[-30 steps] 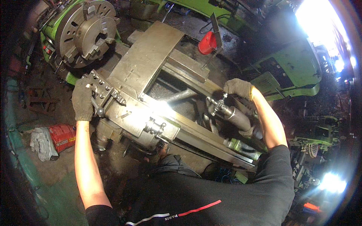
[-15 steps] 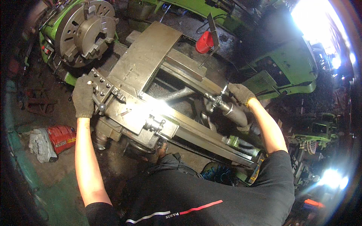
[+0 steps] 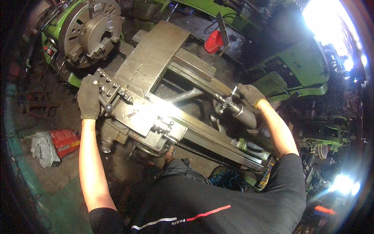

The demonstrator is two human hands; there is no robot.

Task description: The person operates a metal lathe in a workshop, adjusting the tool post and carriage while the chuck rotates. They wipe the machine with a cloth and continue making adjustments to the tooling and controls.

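My left hand (image 3: 89, 98), in a dark work glove, is closed around the left edge of the lathe's tool post (image 3: 109, 86), which has a row of bolts along its top. A ball-ended lever (image 3: 108, 107) sits close to that hand. My right hand (image 3: 252, 94), gloved too, has its fingers curled at the end of a bright metal handle (image 3: 234, 91). This handle rises from a small fitting (image 3: 226, 103) in front of a thick grey cylinder (image 3: 245, 117) on the tailstock side. The undersides of both hands' fingers are hidden.
A large slotted chuck (image 3: 91, 33) with jaws stands at the far left. Bed rails (image 3: 210, 142) run from the carriage plate (image 3: 156, 50) toward the lower right. A red cup (image 3: 213, 42) is at the back, a red and grey bag (image 3: 56, 147) on the left floor.
The whole view has shifted slightly to the right. Both hands keep their places on the machine, with no clear movement of the handle or tool post.
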